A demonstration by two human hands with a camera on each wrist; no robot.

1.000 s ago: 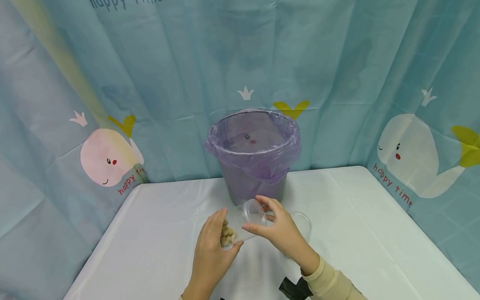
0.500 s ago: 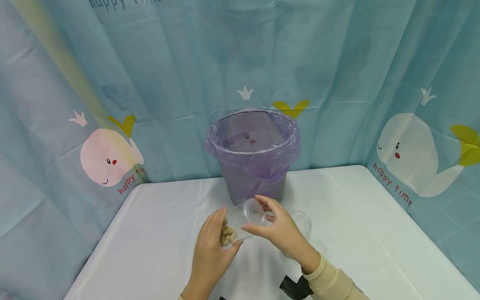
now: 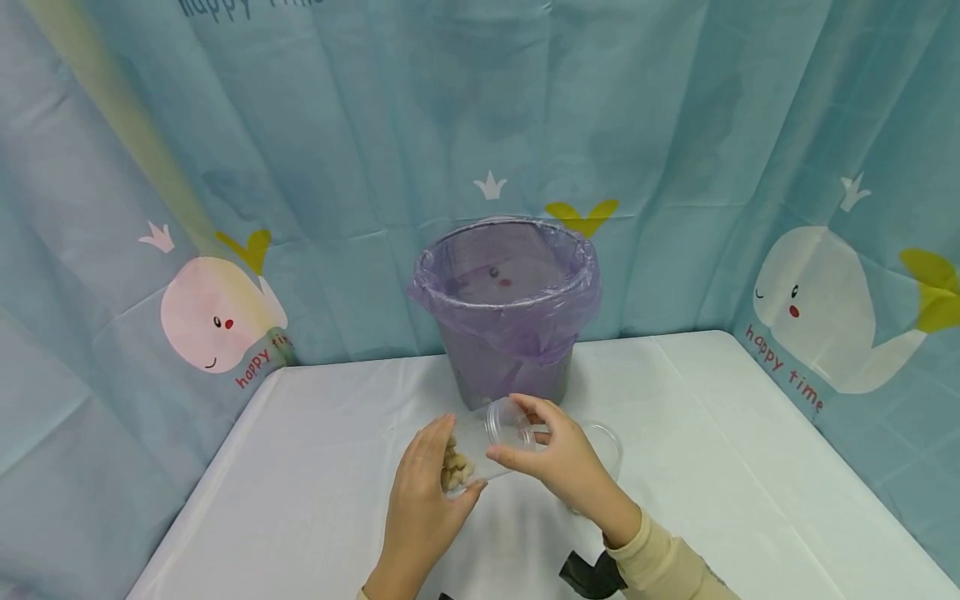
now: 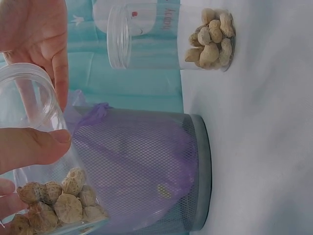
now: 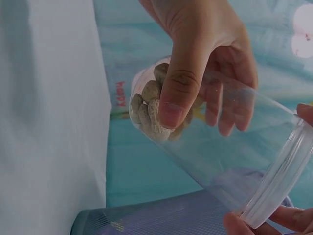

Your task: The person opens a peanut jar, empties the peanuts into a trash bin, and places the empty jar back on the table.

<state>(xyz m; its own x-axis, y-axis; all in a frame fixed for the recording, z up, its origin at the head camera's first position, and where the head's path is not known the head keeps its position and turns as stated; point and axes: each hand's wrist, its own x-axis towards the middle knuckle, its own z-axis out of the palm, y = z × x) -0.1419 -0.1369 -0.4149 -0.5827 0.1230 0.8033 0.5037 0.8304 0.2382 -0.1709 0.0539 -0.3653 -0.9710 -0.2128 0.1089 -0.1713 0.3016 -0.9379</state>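
Note:
My left hand [image 3: 423, 492] grips the lower part of a clear plastic jar [image 3: 476, 433] that lies tilted in the air. Unshelled peanuts [image 3: 456, 468] are heaped at its bottom end. At the other end, my right hand [image 3: 562, 454] holds the jar's ribbed rim [image 5: 276, 176] between thumb and fingers; whether a lid sits there I cannot tell. The left thumb [image 5: 178, 98] presses across the wall over the peanuts in the right wrist view. Behind my right hand, a second clear jar [image 4: 156, 36] stands upright on the table, peanuts [image 4: 212, 39] at its bottom.
A mesh wastebasket [image 3: 502, 367] stands at the table's back, just beyond the hands, lined with a purple bag [image 3: 551, 325] folded over its rim. The white table [image 3: 300, 483] meets a blue printed curtain [image 3: 360, 167]. A black strap [image 3: 592, 575] shows by my right wrist.
Both hands keep their hold on the jar and hardly move. My right hand has shifted very slightly at the rim.

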